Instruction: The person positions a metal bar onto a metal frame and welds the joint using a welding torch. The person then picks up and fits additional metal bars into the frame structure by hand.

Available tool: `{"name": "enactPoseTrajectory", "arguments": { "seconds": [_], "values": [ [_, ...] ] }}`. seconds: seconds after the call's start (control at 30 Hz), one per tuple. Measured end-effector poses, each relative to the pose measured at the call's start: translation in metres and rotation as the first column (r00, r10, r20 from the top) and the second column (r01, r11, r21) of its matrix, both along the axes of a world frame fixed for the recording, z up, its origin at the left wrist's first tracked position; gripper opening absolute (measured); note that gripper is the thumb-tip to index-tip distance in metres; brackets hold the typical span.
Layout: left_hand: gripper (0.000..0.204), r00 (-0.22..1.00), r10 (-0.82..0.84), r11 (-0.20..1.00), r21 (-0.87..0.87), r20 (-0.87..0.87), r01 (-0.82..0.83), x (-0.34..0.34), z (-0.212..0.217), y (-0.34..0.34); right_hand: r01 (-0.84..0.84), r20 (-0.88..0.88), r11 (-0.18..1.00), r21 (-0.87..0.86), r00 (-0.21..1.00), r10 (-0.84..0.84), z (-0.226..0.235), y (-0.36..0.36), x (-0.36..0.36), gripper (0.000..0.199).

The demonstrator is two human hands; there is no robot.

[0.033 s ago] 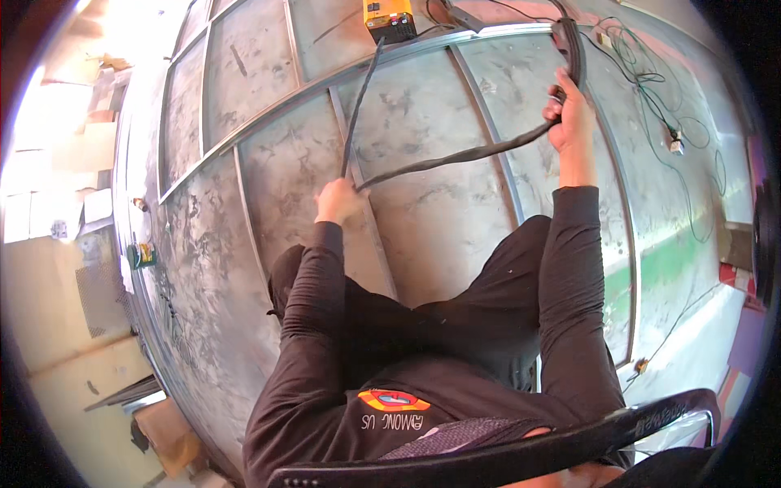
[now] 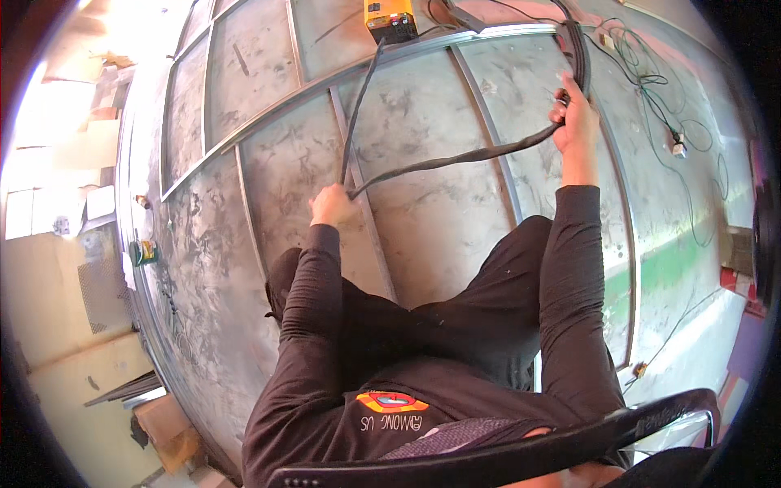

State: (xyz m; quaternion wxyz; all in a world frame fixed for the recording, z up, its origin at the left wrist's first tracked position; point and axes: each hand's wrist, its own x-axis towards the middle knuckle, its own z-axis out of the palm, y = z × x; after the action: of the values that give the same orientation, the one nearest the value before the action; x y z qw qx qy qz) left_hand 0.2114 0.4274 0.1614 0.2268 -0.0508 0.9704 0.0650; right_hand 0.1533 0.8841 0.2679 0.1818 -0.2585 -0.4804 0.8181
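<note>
A thick black cable (image 2: pixel 455 159) runs from the front of a yellow and black box-shaped machine (image 2: pixel 389 19) down to my left hand (image 2: pixel 332 205), which is closed around it at a sharp bend. From that bend the cable stretches across to my right hand (image 2: pixel 578 122), sagging a little. My right hand's fingers are wrapped round the cable together with several gathered strands (image 2: pixel 579 57), which rise past the hand to the top edge of the view. Both hands are above a metal surface divided by bars.
Straight metal bars (image 2: pixel 488 122) cross the smudged grey sheet (image 2: pixel 423 220) under me. Thin tangled wires (image 2: pixel 643 77) and a small white plug-like block (image 2: pixel 678 150) lie at the right. A green container (image 2: pixel 143 253) stands by the left edge; cardboard (image 2: pixel 167 423) is at lower left.
My left hand has shifted slightly left and toward me with the cable bend. My right hand has moved very slightly right, still gripping.
</note>
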Motion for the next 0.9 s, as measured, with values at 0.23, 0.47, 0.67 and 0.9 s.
{"name": "enactPoseTrajectory", "arguments": {
  "seconds": [0.23,0.47,0.67,0.9],
  "values": [
    [0.040,0.996,-0.074,0.946,0.314,-0.040,0.082,0.044,0.038,0.069,0.153,0.191,0.981,0.121,0.966,-0.174,-0.146,0.120,0.032,0.027],
    [0.036,0.872,-0.454,0.820,0.297,-0.184,0.490,0.092,0.032,0.114,0.005,0.549,0.936,0.353,0.809,-0.211,-0.280,0.182,0.137,0.027],
    [0.036,0.902,-0.408,0.804,0.412,-0.141,0.428,0.098,0.138,0.110,-0.450,0.651,0.510,0.733,0.683,-0.331,-0.307,0.200,0.185,0.055],
    [0.044,0.579,0.089,0.597,0.509,-0.810,0.621,0.119,0.317,0.087,-0.805,0.801,0.155,0.573,0.512,-0.310,-0.286,0.174,0.181,0.069]
  ]
}}
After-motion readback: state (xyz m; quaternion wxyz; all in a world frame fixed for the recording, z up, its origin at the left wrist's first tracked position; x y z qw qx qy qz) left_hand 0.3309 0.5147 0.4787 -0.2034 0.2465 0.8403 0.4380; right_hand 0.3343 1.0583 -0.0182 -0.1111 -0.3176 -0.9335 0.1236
